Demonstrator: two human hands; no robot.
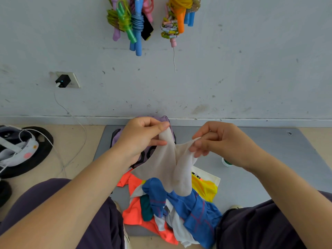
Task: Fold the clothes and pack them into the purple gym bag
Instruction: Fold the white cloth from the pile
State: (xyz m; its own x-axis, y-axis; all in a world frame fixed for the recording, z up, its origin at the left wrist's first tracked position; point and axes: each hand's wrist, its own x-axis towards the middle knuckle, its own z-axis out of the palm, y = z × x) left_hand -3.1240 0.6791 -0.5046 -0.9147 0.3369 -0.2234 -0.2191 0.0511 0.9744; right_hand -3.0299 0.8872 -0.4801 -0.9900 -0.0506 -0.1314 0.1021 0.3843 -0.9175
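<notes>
Two knees in dark purple trousers (53, 209) frame the near edge of a grey mat (260, 159), one at each side. Between them, on the mat's near part, lies one loose heap of clothes (172, 209): an orange garment (133, 215), a blue one (199, 212), a teal piece (146, 207), a white one and, toward the right side of the heap, a yellow and white garment (205, 187). How many separate pieces the heap holds cannot be told.

Above the heap two bare hands hold up a pair of white socks (177, 169), two toes hanging down over the blue cloth. The left hand (142, 139) pinches one cuff between thumb and fingers; the right hand (221, 142) is closed on the other cuff, stretching the fabric between them.

Behind the left hand, at the mat's far edge against the wall, stands the one purple gym bag (167, 121), mostly hidden by the hand and socks. A small white and green object (226, 162) peeks from under the right wrist.

Off the mat on the left floor sits a black round object (41, 155) with a white item on it. A white cable (79, 123) runs up to one black charger (62, 81) in a wall socket. Higher on the wall hang two bunches of coloured jump ropes (133, 22).
</notes>
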